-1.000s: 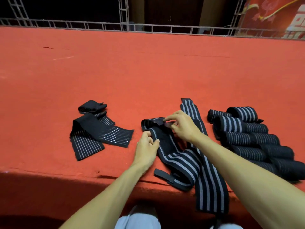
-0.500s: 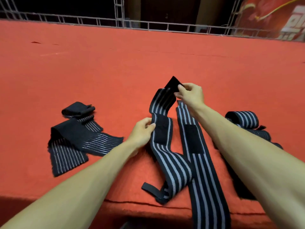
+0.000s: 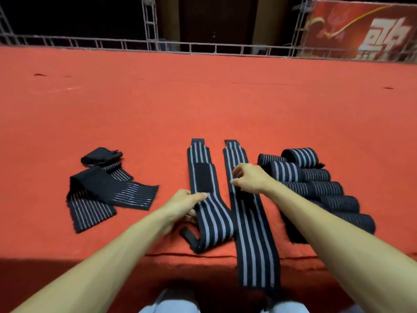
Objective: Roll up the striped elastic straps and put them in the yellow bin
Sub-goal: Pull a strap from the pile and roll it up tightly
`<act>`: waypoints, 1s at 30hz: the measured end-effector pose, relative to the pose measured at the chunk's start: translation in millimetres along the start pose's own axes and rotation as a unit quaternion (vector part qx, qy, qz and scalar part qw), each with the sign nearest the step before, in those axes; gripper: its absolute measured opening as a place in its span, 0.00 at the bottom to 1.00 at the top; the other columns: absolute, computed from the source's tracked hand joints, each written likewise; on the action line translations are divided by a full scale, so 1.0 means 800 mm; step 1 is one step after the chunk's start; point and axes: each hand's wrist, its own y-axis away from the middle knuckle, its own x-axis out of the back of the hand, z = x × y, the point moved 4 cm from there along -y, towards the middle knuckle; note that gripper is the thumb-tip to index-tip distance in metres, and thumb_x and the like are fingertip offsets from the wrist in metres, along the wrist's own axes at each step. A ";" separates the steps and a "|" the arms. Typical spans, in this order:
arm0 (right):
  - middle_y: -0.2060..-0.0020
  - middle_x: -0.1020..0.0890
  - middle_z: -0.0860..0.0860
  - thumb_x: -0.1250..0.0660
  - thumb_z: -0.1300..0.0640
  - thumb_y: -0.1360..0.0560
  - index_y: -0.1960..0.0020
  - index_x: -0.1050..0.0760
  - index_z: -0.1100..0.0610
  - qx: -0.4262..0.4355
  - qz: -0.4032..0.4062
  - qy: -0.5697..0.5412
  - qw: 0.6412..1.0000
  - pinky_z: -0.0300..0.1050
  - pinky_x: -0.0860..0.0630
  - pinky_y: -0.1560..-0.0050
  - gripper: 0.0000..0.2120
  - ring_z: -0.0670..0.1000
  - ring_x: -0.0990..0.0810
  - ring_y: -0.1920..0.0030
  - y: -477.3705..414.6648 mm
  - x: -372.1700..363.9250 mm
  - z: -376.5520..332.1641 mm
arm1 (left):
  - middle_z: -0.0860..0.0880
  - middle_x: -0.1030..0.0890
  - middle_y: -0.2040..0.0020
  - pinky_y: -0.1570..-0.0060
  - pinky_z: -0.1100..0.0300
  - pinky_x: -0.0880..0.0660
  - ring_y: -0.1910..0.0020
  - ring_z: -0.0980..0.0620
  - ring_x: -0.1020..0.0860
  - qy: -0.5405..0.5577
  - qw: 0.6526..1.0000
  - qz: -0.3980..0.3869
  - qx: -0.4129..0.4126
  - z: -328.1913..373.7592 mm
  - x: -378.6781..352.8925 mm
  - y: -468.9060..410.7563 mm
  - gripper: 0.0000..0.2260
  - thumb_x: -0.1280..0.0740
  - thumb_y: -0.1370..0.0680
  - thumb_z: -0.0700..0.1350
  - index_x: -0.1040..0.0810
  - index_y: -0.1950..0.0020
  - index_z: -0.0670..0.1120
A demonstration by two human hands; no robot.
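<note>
Two black straps with grey stripes lie flat side by side on the red surface [image 3: 203,98]. The left strap [image 3: 211,219] has a black fastener patch, and its near end curls by the front edge. My left hand [image 3: 180,207] pinches its left edge, thumb on top. The right strap [image 3: 253,240] hangs over the front edge. Above it, my right hand [image 3: 250,179] hovers with loosely curled fingers and holds nothing. No yellow bin is in view.
Several rolled striped straps [image 3: 316,188] are stacked at the right, close to my right forearm. A loose heap of thin-striped black straps [image 3: 108,193] lies at the left. A metal truss rail [image 3: 203,47] runs along the far edge.
My right hand laid the left strap's lifted far end down flat, let go, and drew back over the right strap. My left hand kept its hold on the strap's edge.
</note>
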 end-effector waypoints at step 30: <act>0.50 0.20 0.59 0.26 0.57 0.27 0.50 0.25 0.62 -0.098 -0.041 -0.005 0.994 0.55 0.19 0.49 0.12 0.59 0.17 0.53 0.164 -0.031 0.037 | 0.50 0.25 0.66 0.76 0.67 0.31 0.74 0.53 0.28 -0.309 0.942 -0.008 -0.127 -0.029 -0.031 0.118 0.09 0.34 0.21 0.43 0.24 0.41 0.49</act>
